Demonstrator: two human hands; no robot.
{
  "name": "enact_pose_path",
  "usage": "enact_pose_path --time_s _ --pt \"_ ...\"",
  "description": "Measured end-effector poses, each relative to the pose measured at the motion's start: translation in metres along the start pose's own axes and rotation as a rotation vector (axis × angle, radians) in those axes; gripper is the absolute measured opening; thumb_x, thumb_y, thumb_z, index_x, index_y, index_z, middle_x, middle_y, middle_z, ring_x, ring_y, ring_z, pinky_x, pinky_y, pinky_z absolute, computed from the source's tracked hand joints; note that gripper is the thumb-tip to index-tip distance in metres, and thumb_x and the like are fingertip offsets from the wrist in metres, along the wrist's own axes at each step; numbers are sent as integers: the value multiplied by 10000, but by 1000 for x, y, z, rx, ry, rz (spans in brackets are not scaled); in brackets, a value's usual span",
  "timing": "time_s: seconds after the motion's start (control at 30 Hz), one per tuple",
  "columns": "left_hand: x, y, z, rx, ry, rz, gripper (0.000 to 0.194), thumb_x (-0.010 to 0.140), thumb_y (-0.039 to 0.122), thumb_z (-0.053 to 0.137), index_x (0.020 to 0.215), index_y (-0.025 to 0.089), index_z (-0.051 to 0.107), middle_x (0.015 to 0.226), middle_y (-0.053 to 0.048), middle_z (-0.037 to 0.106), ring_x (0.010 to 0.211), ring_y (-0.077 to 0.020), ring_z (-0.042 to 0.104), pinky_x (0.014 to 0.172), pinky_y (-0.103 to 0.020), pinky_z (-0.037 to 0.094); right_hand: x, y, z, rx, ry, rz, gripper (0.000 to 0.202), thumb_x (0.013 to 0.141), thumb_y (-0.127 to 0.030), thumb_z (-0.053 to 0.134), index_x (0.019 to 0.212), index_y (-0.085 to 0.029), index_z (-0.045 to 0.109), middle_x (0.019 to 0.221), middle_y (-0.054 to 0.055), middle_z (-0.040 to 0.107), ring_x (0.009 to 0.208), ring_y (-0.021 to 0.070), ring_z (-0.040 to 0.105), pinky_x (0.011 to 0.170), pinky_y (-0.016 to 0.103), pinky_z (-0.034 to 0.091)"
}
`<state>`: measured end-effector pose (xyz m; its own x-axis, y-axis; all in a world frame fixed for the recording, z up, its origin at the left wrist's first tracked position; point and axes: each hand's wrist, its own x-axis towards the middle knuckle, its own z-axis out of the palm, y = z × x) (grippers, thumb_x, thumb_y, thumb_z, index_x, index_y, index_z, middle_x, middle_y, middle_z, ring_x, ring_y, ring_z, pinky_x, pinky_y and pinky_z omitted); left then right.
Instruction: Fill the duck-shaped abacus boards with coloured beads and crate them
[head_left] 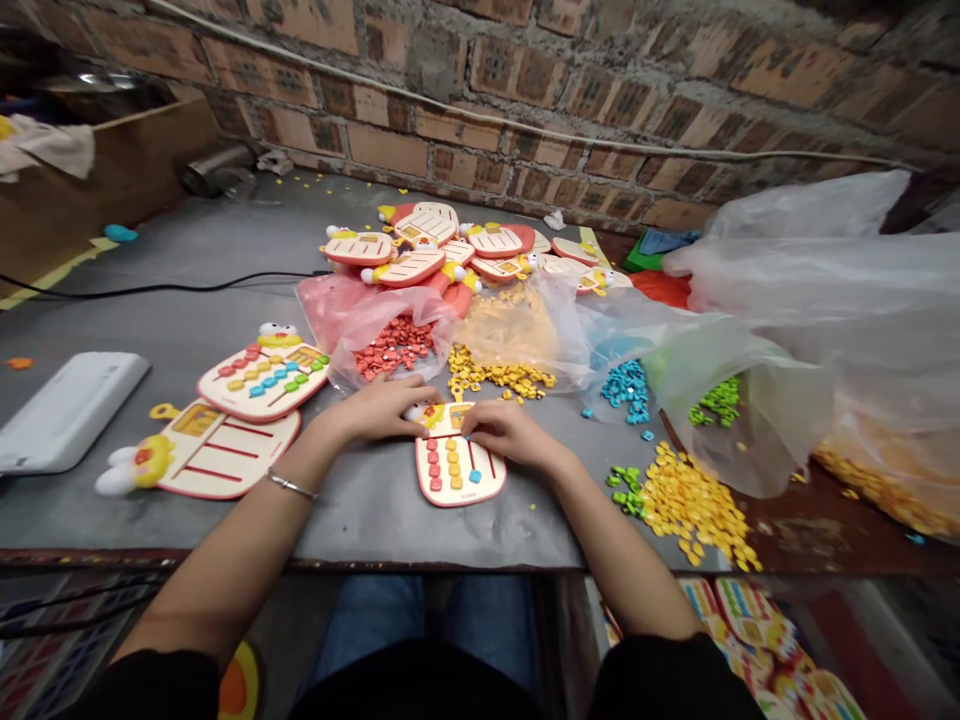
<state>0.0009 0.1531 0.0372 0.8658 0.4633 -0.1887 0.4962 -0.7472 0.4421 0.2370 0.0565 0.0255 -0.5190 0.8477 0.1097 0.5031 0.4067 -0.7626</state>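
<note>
Cream toy board with a red rim and slots (463, 460): lies flat on the grey table cover (360, 520), in front of the person, between the two hands. It looks light and stiff, maybe smooth and a bit slippy. The red side rims look best to hold; the thin yellow loop (458, 397) might snap.
Left hand (386, 408): touches the yellow cartoon head (429, 413) and edge; I cannot tell if it squeezes.
Right hand (510, 430): fingers bunched over the top of the slots; I cannot tell if they pinch a bead.
Blue bead (475, 476): small and hard-looking, easy to drop.
Under the fingers: part of the head and the slot tops are hidden.
Cloudy plastic bags (517, 320): they blur some beads inside.
Far heap of boards (405, 268): they overlap, so I cannot count them.
</note>
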Motion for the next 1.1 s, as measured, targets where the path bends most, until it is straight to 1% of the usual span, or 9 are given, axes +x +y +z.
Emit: enact_pose_path --time_s 0.17,0.27,0.37,0.47,0.53,0.67,0.8,0.97,1.1 --pt "0 0 0 3 -7 -7 374 847 459 594 1189 316 542 1109 -14 571 1043 -233 557 894 -332 346 -8 -14 -21 78 -281 18 129 810 -299 686 834 -173 689 801 12 666 742 141 574 682 231 444" --pt "1 -1 0 -19 -7 2 366 859 464 575 1191 314 541 1092 -15 563 1021 -228 564 857 -312 370 -26 -18 -48 -103 -90 215 194 853 -345 626 786 -168 668 747 15 654 692 144 565 622 229 418" --pt "1 -3 1 -26 -8 3 374 854 461 579 1194 309 542 1086 -19 551 1019 -228 562 841 -301 382 -47 -7 -71 -536 230 644 197 861 -307 606 735 -160 646 703 49 645 657 165 569 586 248 380" --pt "2 -4 1 -21 -9 -1 383 851 464 583 1198 309 540 1088 -21 550 1030 -229 558 850 -303 380 -62 16 -80 -752 243 985 145 793 -265 691 884 -152 683 825 110 692 753 218 628 619 268 399" --pt "2 -4 1 -24 -8 -3 388 850 470 584 1203 314 537 1091 -20 550 1029 -228 558 863 -309 375 -65 32 -79 -746 175 1040 217 764 -204 710 971 -143 690 914 140 707 834 243 650 665 277 426" --pt "1 -1 -1 -36 -21 -5 388 853 470 582 1207 318 535 1095 -19 548 1029 -227 557 860 -306 379 -63 50 -76 -770 150 1006 211 740 -27 617 902 -124 712 923 152 718 886 253 660 731 279 452" --pt "-1 0 -2 -33 -12 -5 384 855 473 584 1204 323 534 1118 -14 552 1053 -228 554 896 -318 365 -60 45 -81 -661 192 904 164 735 -37 607 824 -123 714 843 114 721 818 230 661 722 272 470" --pt "-1 -2 0 -24 -6 -2 390 848 478 591 1204 331 527 1126 -8 559 1054 -231 559 935 -347 343 -34 23 -59 -265 364 342 157 822 -172 598 945 -167 697 954 69 689 807 178 640 692 269 508" --pt "0 -2 1 -19 -5 4 376 853 484 580 1194 333 528 1125 -2 566 1056 -233 559 958 -364 328 -9 18 -22 -232 255 78 151 866 -142 572 960 -190 681 928 56 671 854 173 617 768 301 503"
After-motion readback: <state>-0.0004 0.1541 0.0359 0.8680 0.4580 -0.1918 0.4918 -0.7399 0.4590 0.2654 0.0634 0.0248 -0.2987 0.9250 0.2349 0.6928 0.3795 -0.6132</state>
